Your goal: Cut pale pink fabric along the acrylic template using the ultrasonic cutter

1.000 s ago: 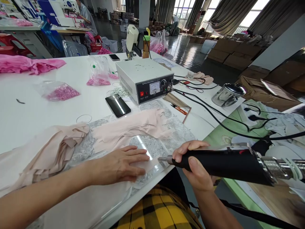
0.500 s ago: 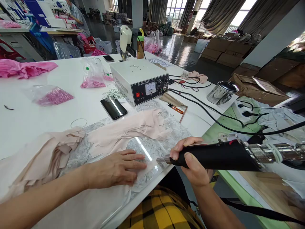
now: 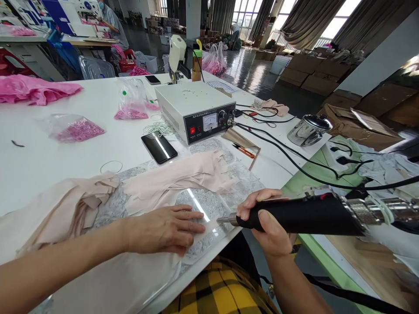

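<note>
My left hand [image 3: 166, 229] lies flat with fingers stretched out, pressing a pale pink piece of fabric [image 3: 124, 279] onto the clear sheet [image 3: 203, 198] at the table's front edge. My right hand [image 3: 270, 222] is wrapped round a black-handled handheld ultrasonic welder [image 3: 304, 213]. Its thin metal tip [image 3: 225, 220] points left and meets the fabric's narrow end just right of my left fingertips. Beyond my left hand lies a stack of pale pink fabric pieces [image 3: 180, 176]. Another pile of the same fabric [image 3: 65, 203] sits at the left.
A white control box [image 3: 196, 109] with a dial stands behind the fabric, its black cables [image 3: 278, 146] running right. Near it are a phone [image 3: 159, 147], an orange cutter [image 3: 244, 151], a lidded mug [image 3: 309, 129] and bags of pink pieces [image 3: 80, 129]. A person [image 3: 113, 24] sits at the far left.
The whole view has shifted slightly to the right. Both hands, the fabric and the welder keep nearly the same places relative to each other.
</note>
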{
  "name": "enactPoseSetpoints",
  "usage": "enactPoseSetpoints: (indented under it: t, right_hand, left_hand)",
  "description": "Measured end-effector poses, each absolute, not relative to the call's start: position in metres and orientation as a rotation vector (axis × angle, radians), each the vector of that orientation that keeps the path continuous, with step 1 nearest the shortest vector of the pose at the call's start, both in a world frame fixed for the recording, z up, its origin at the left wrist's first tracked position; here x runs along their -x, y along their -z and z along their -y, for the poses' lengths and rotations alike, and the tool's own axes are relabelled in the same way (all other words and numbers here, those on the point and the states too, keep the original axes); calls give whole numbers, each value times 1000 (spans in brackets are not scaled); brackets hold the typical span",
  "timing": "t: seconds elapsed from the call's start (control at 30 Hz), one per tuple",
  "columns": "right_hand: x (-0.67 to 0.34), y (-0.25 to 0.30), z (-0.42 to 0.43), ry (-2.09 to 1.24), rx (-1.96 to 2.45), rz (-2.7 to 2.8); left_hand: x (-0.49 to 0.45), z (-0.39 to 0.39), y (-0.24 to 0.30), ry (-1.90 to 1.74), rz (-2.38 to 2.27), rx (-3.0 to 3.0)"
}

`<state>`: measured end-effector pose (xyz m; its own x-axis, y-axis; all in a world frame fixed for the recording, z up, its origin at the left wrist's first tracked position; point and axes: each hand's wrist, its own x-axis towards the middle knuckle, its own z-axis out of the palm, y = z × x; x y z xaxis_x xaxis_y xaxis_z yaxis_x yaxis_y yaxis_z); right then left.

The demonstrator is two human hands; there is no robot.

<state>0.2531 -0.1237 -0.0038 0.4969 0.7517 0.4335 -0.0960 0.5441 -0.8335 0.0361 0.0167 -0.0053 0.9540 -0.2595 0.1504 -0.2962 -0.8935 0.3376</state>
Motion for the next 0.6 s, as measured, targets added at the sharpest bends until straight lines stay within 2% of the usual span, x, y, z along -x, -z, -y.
enactPoseSetpoints:
  t: [0.4,0.6]
  right_hand:
    - [-255,6,123,-585,850,1007]
    - [-254,4,121,-583,865,978]
  left_hand:
    - [-45,-26,-5,-78,370,-2594]
    - [-59,-42,-2,-36,493,-2671]
